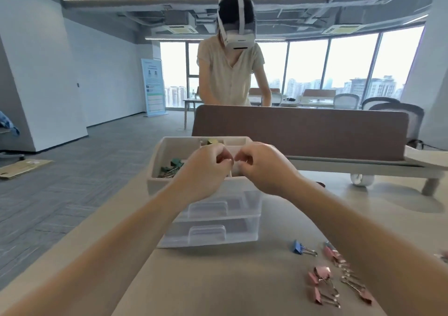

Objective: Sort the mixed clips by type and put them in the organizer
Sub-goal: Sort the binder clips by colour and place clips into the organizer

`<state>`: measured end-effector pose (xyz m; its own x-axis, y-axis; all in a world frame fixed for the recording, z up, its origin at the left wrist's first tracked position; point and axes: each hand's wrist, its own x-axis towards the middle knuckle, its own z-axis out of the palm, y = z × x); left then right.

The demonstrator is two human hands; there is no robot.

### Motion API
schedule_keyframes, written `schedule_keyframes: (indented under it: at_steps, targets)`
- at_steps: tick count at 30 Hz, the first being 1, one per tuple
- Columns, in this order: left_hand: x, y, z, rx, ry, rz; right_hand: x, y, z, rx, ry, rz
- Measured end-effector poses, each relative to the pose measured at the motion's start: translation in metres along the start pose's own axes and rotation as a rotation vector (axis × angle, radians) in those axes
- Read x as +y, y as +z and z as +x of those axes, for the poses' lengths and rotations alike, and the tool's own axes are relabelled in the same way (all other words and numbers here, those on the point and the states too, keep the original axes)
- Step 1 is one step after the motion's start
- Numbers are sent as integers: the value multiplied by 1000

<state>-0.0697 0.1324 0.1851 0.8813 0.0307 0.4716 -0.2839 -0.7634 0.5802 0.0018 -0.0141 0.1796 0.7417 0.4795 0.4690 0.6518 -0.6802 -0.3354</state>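
Several pink clips [322,277] lie right of the organizer [155,170], nearer your right hand [264,167]; its fingers curl, perhaps pinching something, I cannot tell.

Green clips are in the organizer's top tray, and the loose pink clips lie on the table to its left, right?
No. The head view shows the pink clips on the table right of the organizer; green clips do sit in its top tray.

Organizer tray [155,170]: opaque cream plastic, matt. Drawers [242,230] beneath: clear plastic, glossy, smooth. Counter [218,286]: smooth, matt, beige. Pink clips [321,272] and blue clip [297,246], near right: painted metal bodies, shiny wire handles. Floor [84,170], left: rough grey carpet.
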Motion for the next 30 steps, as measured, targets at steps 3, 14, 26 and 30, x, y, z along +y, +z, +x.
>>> schedule_keyframes:
  at_steps: [3,14,26,30]
  targets:
    - [30,38,-5,-80,76,-78,30,-23,-45,7,97,-17]
    - [118,207,-2,-396,222,-174,163,-84,-177,-2,461,-168]
    - [161,349,6,-742,298,-107,288,-109,-274,-70,745,-186]
    - [175,383,3,-831,332,-39,309,-114,-296,-112,787,-200]
